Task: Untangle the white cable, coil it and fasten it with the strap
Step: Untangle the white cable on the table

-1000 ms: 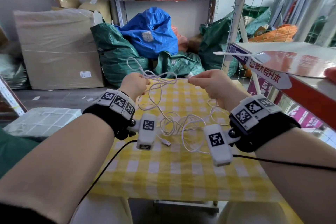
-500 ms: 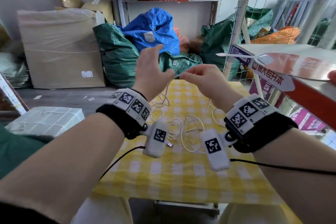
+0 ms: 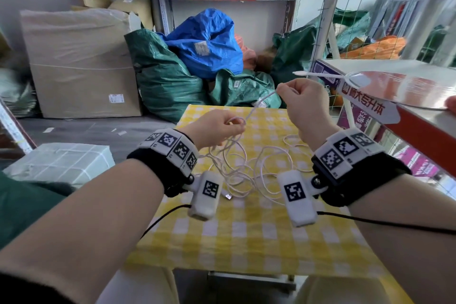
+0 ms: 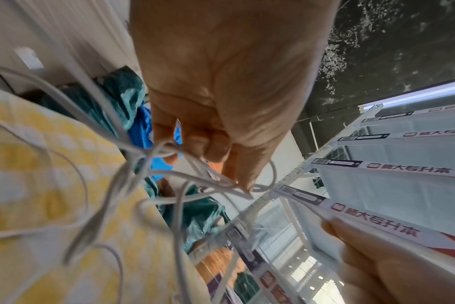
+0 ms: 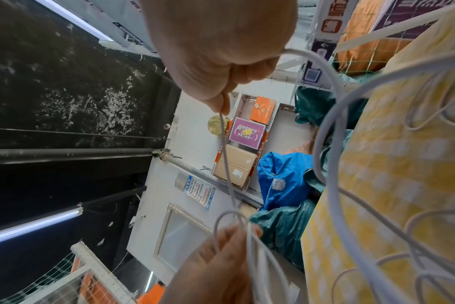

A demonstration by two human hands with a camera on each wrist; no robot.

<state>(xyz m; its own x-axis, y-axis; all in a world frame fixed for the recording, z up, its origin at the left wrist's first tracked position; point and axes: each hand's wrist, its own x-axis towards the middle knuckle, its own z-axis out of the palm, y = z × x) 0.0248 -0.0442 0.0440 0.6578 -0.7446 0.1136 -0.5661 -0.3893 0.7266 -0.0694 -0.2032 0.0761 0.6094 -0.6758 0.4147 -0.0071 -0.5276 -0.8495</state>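
White cable (image 3: 249, 170) is what we are working on, and we judge the job to be at its first stage: most of the cord lies in loose, crossing loops on the yellow checked tablecloth (image 3: 246, 237), so the untangling is not finished, no coil is formed, and we see no strap on it anywhere.

Going left to right: our left hand (image 3: 214, 128) has its fingers curled and pinches a small loop where several strands gather, held just above the cloth. From there one short stretch runs up and to the right, fairly taut, to our right hand (image 3: 304, 99), whose thumb and forefinger pinch the cord higher up. So the held stretch has its long axis on a diagonal, low at the left and high at the right. The metal plug (image 3: 228, 196) rests on the cloth between our wrists, pointing towards us.
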